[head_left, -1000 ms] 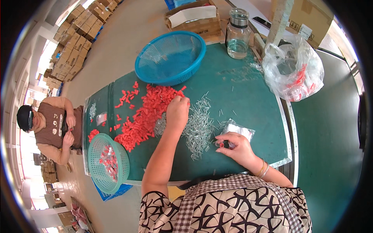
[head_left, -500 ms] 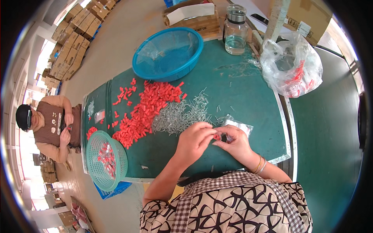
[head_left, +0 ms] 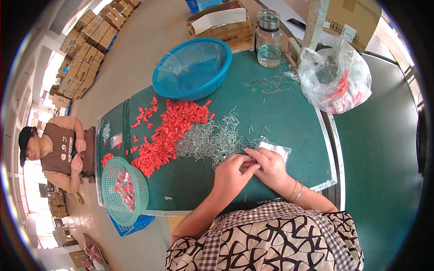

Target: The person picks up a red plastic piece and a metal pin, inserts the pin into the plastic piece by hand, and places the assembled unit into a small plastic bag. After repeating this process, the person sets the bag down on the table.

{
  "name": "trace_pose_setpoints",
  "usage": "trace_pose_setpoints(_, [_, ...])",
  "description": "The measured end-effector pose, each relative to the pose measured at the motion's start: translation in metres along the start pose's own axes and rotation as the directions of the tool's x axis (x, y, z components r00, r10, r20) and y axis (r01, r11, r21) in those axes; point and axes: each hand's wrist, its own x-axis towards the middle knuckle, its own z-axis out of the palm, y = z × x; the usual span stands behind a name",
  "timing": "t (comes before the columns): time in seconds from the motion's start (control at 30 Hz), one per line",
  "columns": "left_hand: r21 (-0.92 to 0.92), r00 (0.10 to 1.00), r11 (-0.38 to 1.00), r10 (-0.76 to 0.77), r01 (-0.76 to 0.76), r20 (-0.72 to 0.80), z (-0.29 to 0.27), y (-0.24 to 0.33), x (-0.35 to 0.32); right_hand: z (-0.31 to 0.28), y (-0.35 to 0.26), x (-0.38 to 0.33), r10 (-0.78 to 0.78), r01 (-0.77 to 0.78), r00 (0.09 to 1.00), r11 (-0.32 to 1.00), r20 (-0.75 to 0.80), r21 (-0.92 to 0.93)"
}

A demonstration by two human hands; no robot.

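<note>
My left hand (head_left: 231,175) and my right hand (head_left: 270,169) meet over the near part of the green table, fingertips pinched together. What they hold is hidden between the fingers. A clear plastic bag (head_left: 275,148) lies just beyond my right hand, partly covered by it. Beyond my left hand spreads a heap of thin grey metal pins, like nails or screws (head_left: 205,141). Against its left side lies a large heap of short red plastic tubes (head_left: 163,135).
A green basket (head_left: 143,187) with filled small bags stands at the table's left edge; a blue basket (head_left: 159,92) sits at the back. Farther right are a glass bottle (head_left: 269,43) and a hanging plastic bag (head_left: 337,86). Another person (head_left: 58,147) works at the far left.
My hands have drawn closer together, and my left fingers now press against the right ones. A red piece seen between my fingers before is now hidden. The view has shifted slightly.
</note>
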Motion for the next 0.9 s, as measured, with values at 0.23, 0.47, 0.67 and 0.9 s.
trace_pose_setpoints(0.23, [-0.027,0.997,0.998,-0.054,0.052,-0.051,0.005,-0.011,0.008,-0.001,-0.002,0.001,0.056,-0.057,0.997,0.998,0.050,0.020])
trace_pose_setpoints(0.47, [0.364,0.935,0.869,0.354,-0.335,0.014,-0.047,0.008,0.010,-0.014,-0.007,0.003,0.200,-0.203,0.979,0.963,0.031,0.176])
trace_pose_setpoints(0.67, [0.507,0.912,0.760,0.365,-0.407,0.187,-0.079,0.002,0.004,-0.012,-0.008,-0.003,0.217,-0.213,0.976,0.967,-0.017,0.141])
trace_pose_setpoints(0.9, [0.293,0.916,0.868,0.366,-0.400,0.166,-0.074,-0.003,0.013,-0.017,-0.026,0.016,0.276,-0.296,0.955,0.918,0.112,0.265])
